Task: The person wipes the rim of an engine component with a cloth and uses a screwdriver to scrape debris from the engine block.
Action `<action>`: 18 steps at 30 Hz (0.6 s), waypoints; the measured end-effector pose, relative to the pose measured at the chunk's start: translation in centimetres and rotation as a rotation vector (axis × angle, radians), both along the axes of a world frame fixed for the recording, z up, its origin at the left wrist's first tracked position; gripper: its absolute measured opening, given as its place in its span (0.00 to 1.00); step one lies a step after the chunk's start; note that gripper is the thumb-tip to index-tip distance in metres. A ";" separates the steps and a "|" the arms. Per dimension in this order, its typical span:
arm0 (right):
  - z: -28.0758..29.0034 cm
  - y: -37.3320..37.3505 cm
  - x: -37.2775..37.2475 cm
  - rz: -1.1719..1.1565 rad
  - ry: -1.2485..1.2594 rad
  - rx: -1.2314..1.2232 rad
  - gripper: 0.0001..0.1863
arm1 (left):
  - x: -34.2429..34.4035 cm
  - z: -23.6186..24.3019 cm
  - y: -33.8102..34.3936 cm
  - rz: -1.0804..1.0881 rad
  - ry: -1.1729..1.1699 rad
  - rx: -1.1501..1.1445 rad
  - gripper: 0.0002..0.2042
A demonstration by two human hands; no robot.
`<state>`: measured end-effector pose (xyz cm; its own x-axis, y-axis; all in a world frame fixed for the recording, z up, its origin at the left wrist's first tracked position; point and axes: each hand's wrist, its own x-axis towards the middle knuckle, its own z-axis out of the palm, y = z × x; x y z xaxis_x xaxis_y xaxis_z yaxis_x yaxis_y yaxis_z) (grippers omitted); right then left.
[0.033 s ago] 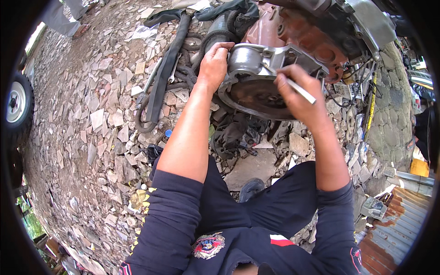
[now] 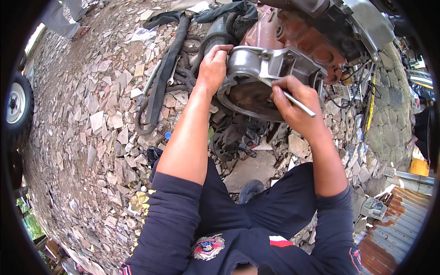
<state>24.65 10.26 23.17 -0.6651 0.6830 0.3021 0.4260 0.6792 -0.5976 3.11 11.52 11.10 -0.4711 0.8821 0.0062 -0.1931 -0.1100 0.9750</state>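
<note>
A grey metal housing (image 2: 266,68) with a dark round face (image 2: 250,98) sits on a rust-red engine block (image 2: 298,39) in front of me. My left hand (image 2: 211,68) grips the housing's left edge. My right hand (image 2: 293,107) is closed around a thin silver tool (image 2: 300,104), whose tip rests on the housing's rim near the top of the round face. Both forearms reach up from my dark blue sleeves.
Black hoses (image 2: 160,87) and a wrench (image 2: 172,75) lie left of the engine on ground covered in broken stone. A wheel (image 2: 16,105) stands at far left, a stone wall (image 2: 389,123) at right, corrugated sheet (image 2: 394,238) at lower right. Another person's leg (image 2: 62,18) shows at top left.
</note>
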 end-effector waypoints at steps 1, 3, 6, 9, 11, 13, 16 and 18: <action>0.1 -0.5 0.2 -0.014 0.044 -0.077 0.06 | 0.1 -0.2 -0.2 0.004 0.004 0.009 0.17; 0.3 -0.2 -0.4 -0.071 0.041 0.016 0.07 | 0.0 -0.4 -0.2 0.015 0.012 0.030 0.17; -0.2 0.4 0.4 0.045 -0.042 0.150 0.07 | 0.2 -0.5 0.0 0.018 0.010 0.007 0.17; 0.4 -0.5 0.2 -0.044 0.093 0.030 0.07 | -0.1 -0.5 -0.2 0.017 0.045 -0.006 0.16; 0.7 0.6 0.6 -0.136 0.058 0.124 0.06 | 0.1 -0.4 -0.2 0.018 0.066 -0.012 0.16; 0.9 0.2 1.5 -0.054 0.037 0.032 0.05 | 0.0 -0.6 -0.2 0.023 0.095 -0.020 0.15; 1.5 0.0 2.2 -0.152 0.118 -0.017 0.06 | 0.1 -0.5 0.2 0.058 0.199 0.030 0.13; 1.2 0.7 3.2 -0.155 0.065 -0.081 0.07 | 0.7 -0.5 0.4 0.074 0.180 0.005 0.13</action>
<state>27.82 10.92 24.41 -0.5312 0.7995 0.2805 0.4804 0.5569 -0.6775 3.83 11.91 10.57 -0.5256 0.8448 0.1004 -0.0067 -0.1221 0.9925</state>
